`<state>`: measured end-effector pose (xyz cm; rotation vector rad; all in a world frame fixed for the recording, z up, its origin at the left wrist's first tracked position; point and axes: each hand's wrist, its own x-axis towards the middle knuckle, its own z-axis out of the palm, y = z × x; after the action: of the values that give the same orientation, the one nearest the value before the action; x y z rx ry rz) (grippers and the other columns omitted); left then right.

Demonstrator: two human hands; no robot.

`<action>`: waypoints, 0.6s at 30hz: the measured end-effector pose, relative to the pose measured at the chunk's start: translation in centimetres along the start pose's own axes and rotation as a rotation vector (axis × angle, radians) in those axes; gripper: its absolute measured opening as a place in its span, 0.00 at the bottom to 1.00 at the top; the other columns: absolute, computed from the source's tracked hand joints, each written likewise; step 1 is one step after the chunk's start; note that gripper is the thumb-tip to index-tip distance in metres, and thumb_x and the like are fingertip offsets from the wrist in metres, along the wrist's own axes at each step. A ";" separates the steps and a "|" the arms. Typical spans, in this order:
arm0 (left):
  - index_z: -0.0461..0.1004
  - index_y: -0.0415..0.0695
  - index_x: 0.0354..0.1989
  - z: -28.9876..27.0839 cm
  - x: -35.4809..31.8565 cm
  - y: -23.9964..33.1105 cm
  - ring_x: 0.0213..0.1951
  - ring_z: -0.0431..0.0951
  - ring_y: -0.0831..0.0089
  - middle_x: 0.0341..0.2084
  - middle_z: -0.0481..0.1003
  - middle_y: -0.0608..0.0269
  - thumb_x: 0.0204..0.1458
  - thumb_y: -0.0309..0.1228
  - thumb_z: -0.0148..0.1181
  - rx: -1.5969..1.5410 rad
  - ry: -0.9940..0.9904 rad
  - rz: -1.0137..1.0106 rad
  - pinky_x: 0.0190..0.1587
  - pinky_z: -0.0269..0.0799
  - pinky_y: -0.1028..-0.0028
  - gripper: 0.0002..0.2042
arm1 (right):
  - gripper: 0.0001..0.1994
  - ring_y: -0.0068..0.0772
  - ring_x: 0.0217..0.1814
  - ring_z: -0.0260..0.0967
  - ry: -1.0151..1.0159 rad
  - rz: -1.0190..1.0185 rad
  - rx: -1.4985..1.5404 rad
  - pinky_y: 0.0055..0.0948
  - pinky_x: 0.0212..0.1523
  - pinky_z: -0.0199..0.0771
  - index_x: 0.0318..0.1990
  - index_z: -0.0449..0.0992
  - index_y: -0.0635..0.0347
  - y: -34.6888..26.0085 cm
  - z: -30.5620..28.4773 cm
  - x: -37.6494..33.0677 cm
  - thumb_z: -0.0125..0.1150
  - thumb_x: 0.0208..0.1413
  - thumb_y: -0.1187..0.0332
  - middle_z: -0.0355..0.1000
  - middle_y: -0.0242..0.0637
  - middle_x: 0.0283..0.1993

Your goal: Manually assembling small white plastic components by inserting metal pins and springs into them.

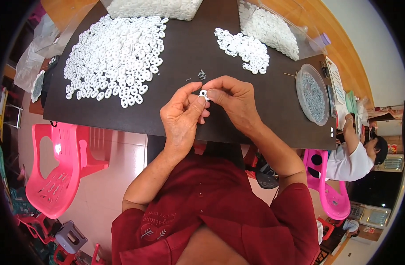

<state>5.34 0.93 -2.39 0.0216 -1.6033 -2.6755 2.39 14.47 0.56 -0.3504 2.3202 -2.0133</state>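
While left hand (181,118) and right hand (238,104) pinch one white piece (204,97), two white heaps (112,57) (244,48) lie loose

I'd call this an informal workroom — heaped white parts (116,55) on a dark table (189,48), pink plastic chairs (72,163), tiled floor (109,187).

Left hand (181,115) and right hand (236,101) partly hide the small white piece (206,96).
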 end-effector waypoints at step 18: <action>0.72 0.29 0.40 0.6 0.5 1.1 0.21 0.72 0.79 0.24 0.75 0.60 0.52 0.19 0.52 -0.126 0.088 -0.067 0.25 0.69 0.82 0.09 | 0.17 0.23 0.34 0.66 0.024 -0.396 -0.459 0.21 0.34 0.69 0.44 0.74 0.60 0.8 0.3 -1.0 0.62 0.43 0.81 0.68 0.34 0.38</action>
<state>4.80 0.88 -1.13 0.1912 -1.4323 -2.7778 3.29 14.45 -0.40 -0.8715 2.9023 -1.5804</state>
